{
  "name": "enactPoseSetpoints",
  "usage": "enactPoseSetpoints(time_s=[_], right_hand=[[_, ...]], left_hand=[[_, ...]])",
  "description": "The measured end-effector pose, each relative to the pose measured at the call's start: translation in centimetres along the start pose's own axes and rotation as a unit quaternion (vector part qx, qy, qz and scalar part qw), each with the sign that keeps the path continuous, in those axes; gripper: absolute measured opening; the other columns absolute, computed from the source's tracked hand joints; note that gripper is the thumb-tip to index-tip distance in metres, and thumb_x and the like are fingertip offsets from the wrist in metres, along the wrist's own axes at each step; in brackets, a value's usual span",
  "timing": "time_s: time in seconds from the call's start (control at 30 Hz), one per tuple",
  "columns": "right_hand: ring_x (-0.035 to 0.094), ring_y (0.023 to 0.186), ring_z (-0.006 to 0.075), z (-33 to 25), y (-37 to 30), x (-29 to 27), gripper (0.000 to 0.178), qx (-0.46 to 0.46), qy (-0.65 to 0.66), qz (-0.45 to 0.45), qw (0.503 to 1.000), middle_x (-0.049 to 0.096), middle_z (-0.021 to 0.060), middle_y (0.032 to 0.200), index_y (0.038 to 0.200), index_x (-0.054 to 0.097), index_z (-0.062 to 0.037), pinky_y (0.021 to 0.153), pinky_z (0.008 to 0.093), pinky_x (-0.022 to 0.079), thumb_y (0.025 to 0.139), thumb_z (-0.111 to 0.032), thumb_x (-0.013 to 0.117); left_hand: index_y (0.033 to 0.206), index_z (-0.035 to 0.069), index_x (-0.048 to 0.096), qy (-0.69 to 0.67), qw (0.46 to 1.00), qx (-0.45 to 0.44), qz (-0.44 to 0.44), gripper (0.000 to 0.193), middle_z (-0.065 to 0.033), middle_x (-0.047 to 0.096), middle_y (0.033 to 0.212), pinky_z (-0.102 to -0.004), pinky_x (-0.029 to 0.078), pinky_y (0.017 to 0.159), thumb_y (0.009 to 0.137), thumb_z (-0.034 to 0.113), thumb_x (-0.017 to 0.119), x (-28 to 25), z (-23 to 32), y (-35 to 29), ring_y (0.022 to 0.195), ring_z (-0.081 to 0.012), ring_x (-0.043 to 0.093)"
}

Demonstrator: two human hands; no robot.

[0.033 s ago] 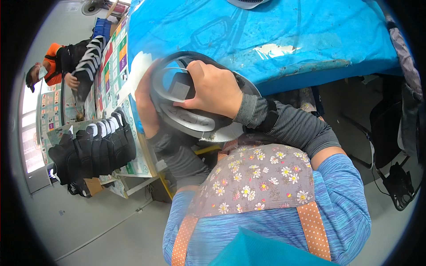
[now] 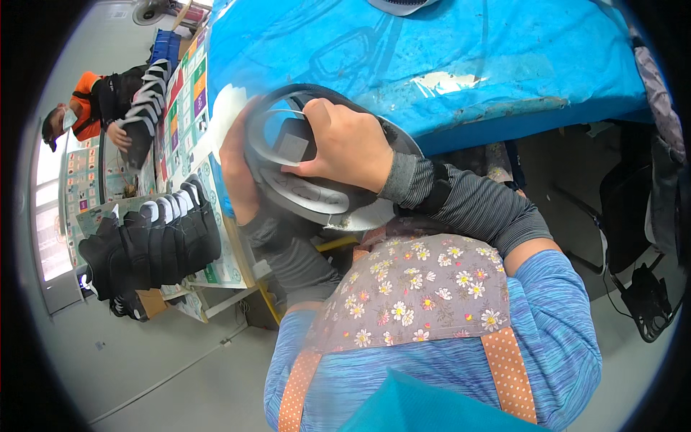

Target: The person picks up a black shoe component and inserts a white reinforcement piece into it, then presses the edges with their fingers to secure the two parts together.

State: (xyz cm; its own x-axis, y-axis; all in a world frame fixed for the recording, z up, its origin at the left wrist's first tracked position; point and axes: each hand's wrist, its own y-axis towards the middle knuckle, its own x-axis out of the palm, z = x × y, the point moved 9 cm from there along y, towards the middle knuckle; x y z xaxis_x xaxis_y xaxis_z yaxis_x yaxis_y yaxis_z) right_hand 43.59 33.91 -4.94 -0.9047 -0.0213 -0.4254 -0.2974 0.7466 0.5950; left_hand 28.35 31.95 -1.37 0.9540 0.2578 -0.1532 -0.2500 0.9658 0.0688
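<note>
In front of my chest, at the near edge of the blue-covered table, I hold a dark cap-like piece (image 2: 338, 97), its hollow side facing up. A pale curved band (image 2: 306, 191) with faint marks and a small grey label (image 2: 291, 147) show inside it. My right hand (image 2: 345, 144) reaches over the rim, with thumb and fingers closed on the pale inner edge beside the label. Around the outer left side curls my left hand (image 2: 236, 165), partly blurred; its fingertips are hidden. Blue cloth shows through an opening in the piece.
Blue cloth (image 2: 504, 50) covers the table, torn in one spot. Another cap-like piece (image 2: 403, 6) lies at its far edge. On the left, a row of black caps (image 2: 155, 234) sits on a patterned table; beyond, a person in orange (image 2: 88, 108) handles similar pieces. Chairs (image 2: 633, 194) stand at right.
My hands and the held piece stay in the same place. At the far left, the other person's hand and the black piece near it have shifted very slightly.
</note>
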Motion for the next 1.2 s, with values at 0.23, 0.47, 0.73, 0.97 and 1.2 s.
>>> enactPoseSetpoints(time_s=[0.23, 0.47, 0.73, 0.97, 1.2], right_hand=[[0.069, 0.082, 0.0281, -1.5, 0.8, 0.0, 0.070, -0.011, 0.002, -0.025, 1.000, 0.064, 0.0119, 0.091, 0.103, 0.050, -0.0042, 0.062, 0.0376, 0.056, 0.065, -0.050, 0.087], [0.069, 0.085, 0.0305, -2.2, 0.2, 0.8, 0.083, -0.021, 0.010, -0.059, 0.998, 0.066, 0.0143, 0.094, 0.115, 0.054, 0.0025, 0.068, 0.0389, 0.056, 0.064, -0.054, 0.086], [0.069, 0.086, 0.0305, -3.6, 0.6, 1.2, 0.075, -0.056, -0.009, -0.064, 0.996, 0.065, 0.0152, 0.094, 0.106, 0.051, -0.0004, 0.068, 0.0383, 0.057, 0.065, -0.052, 0.087], [0.068, 0.088, 0.0309, -3.9, 0.4, 1.7, 0.075, -0.050, -0.023, -0.089, 0.995, 0.065, 0.0158, 0.094, 0.105, 0.051, -0.0002, 0.071, 0.0381, 0.057, 0.065, -0.052, 0.088], [0.068, 0.085, 0.0289, -4.2, 0.2, 1.7, 0.078, -0.061, -0.013, -0.072, 0.995, 0.064, 0.0138, 0.092, 0.104, 0.050, -0.0021, 0.069, 0.0368, 0.056, 0.060, -0.054, 0.089]], left_hand=[[0.139, -0.007, 0.054, 0.042, 0.998, 0.054, 0.010, 0.059, -0.0168, 0.057, 0.139, -0.0344, 0.037, 0.111, 0.108, 0.036, 0.030, -1.8, -0.2, -0.5, 0.127, -0.0225, 0.054], [0.130, -0.001, 0.065, 0.375, 0.912, 0.160, -0.040, 0.046, -0.0167, 0.063, 0.109, -0.0371, 0.043, 0.097, 0.092, 0.026, 0.063, -2.1, 4.4, -2.6, 0.105, -0.0297, 0.058], [0.123, -0.002, 0.066, 0.566, 0.811, 0.142, 0.043, 0.045, -0.0261, 0.070, 0.109, -0.0452, 0.054, 0.087, 0.085, 0.022, 0.072, -0.1, 7.3, -4.5, 0.102, -0.0396, 0.069], [0.116, 0.001, 0.068, 0.584, 0.799, 0.096, 0.105, 0.031, -0.0242, 0.072, 0.096, -0.0453, 0.055, 0.080, 0.087, 0.012, 0.065, -0.4, 6.7, -4.3, 0.089, -0.0400, 0.070], [0.113, 0.006, 0.070, 0.594, 0.788, 0.086, 0.137, 0.025, -0.0255, 0.070, 0.089, -0.0499, 0.053, 0.073, 0.089, 0.007, 0.061, -1.9, 5.8, -4.3, 0.083, -0.0435, 0.068]])
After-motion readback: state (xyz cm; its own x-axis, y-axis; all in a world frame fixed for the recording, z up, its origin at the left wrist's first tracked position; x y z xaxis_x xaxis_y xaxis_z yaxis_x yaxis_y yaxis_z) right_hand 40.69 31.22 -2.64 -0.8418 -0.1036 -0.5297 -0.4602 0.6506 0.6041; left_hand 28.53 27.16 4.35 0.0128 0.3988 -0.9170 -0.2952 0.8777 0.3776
